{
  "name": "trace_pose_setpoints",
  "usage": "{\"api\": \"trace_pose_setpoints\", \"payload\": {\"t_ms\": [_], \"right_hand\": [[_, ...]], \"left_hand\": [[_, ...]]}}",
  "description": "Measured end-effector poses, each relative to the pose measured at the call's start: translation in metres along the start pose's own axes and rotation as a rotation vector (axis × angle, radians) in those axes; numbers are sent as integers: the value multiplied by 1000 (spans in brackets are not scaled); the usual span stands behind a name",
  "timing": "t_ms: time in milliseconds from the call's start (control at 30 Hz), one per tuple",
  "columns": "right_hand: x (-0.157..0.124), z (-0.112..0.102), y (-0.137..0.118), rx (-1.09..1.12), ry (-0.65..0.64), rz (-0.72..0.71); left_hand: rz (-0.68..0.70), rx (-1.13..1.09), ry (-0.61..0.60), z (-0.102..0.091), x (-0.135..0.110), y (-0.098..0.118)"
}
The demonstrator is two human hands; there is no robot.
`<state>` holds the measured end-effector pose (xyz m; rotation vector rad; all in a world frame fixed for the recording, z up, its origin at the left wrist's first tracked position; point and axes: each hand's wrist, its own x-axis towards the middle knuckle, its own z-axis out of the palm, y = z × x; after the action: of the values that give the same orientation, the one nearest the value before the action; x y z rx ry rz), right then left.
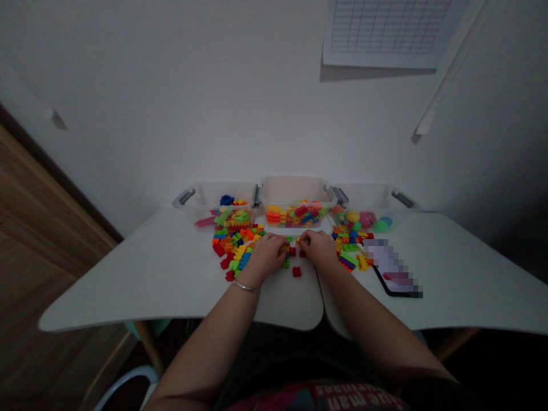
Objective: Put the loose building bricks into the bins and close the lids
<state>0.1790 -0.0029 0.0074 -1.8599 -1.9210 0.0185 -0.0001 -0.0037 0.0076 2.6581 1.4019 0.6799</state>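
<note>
My left hand and my right hand rest on the white table, their fingertips close together. Between the fingertips lie small orange and yellow plastic building bricks. Whether either hand grips them is hidden by the fingers. A few loose pieces lie just ahead of the hands, including a red brick below them and a green brick. A heap of multicoloured bricks lies beyond my left hand, and another heap lies beyond my right hand. A thin bracelet circles my left wrist.
Along the wall stand several clear plastic bins with grey clip handles. The left bin and middle bin hold bricks, and the right bin holds coloured balls. A pixelated dark-edged device lies right of the bricks.
</note>
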Motion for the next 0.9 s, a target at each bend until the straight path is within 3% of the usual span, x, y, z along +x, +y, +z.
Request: {"api": "trace_pose_setpoints", "payload": {"t_ms": [67, 200, 300, 400, 533, 733, 900], "right_hand": [[2, -5, 1, 100, 98, -74], [13, -26, 4, 322, 434, -249], [29, -44, 8, 349, 603, -265], [47, -54, 14, 345, 585, -254], [63, -52, 20, 281, 501, -207], [65, -47, 16, 43, 285, -119], [64, -48, 13, -32, 262, -161]], "left_hand": [[-1, 2, -3, 1, 0, 0], [0, 3, 2, 1, 0, -1], [9, -13, 3, 2, -1, -3], [9, -30, 1, 3, -1, -7], [7, -36, 7, 4, -2, -8], [16, -21, 14, 4, -2, -6], [22, -19, 5, 5, -2, -7]]}}
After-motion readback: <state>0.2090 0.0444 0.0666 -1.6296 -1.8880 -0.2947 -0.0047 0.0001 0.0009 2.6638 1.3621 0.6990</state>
